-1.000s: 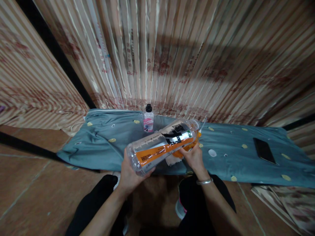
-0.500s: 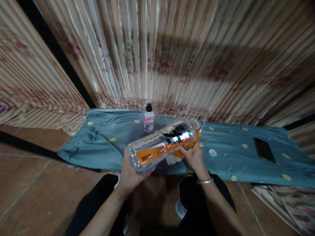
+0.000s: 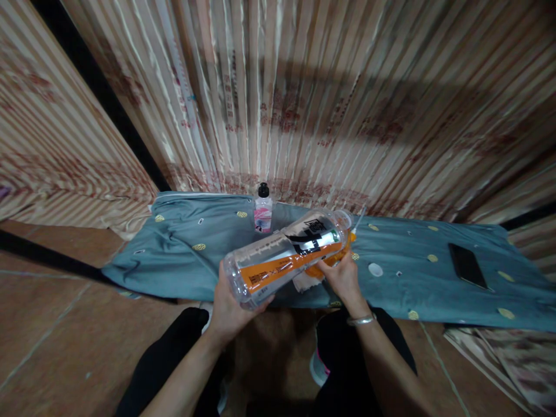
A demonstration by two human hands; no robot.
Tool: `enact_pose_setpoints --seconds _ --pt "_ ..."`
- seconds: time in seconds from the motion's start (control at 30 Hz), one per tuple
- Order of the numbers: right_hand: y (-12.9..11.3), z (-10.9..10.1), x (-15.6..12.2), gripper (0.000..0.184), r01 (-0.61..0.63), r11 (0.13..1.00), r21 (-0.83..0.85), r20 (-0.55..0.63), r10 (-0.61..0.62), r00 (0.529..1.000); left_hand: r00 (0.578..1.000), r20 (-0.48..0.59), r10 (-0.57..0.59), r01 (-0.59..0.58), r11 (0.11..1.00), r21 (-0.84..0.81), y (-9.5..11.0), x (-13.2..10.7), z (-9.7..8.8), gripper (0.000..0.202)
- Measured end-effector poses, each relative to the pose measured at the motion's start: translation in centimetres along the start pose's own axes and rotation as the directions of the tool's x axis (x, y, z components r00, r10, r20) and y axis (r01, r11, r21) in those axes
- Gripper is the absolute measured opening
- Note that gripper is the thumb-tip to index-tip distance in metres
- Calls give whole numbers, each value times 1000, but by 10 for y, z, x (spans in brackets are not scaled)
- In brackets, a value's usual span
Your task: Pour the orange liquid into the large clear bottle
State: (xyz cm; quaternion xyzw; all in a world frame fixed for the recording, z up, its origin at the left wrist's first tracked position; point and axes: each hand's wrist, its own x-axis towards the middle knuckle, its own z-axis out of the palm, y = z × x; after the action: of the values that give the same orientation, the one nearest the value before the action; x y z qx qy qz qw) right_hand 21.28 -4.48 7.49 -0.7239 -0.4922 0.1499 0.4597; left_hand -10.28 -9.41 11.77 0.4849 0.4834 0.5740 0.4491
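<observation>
A large clear plastic bottle (image 3: 286, 255) with an orange and black label lies tilted in the air, its open neck pointing away to the right. My left hand (image 3: 230, 310) grips its base from below. My right hand (image 3: 343, 277) is closed on the orange label near the bottle's shoulder, fingers pinched at the label's edge. A thin white stick (image 3: 358, 221) pokes out just past the neck. Beneath the bottle lies a bit of crumpled pale paper (image 3: 304, 282).
A blue-grey cloth (image 3: 182, 255) with small yellow spots covers the floor ahead. On it stand a small pink-labelled bottle with a black cap (image 3: 262, 209), a white bottle cap (image 3: 375, 269) and a dark phone (image 3: 467, 265). Pleated curtains hang behind. My knees are below.
</observation>
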Motion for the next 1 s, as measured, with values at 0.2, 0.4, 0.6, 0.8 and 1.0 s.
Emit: enact_pose_setpoints --seconds 0.2,0.4,0.6,0.8,1.0 --pt "-2 -2 0 90 -5 1000 -19 5 5 1000 1000 -1 -26 26 999 -29 -3 0 3 92" --pt "-5 -4 1 89 -34 999 -32 23 35 999 999 -47 2 -2 1000 -6 -12 -2 2 93" --pt "-7 -4 0 86 -30 999 13 23 29 999 999 -20 -25 24 1000 -15 -4 -1 2 87" --pt "-6 -3 0 96 -41 999 -2 11 41 999 1000 -1 -32 32 999 -16 -1 -1 2 89" --pt "-4 -2 -1 93 -9 1000 -13 7 9 1000 998 -48 -36 32 996 -87 -25 -5 2 100"
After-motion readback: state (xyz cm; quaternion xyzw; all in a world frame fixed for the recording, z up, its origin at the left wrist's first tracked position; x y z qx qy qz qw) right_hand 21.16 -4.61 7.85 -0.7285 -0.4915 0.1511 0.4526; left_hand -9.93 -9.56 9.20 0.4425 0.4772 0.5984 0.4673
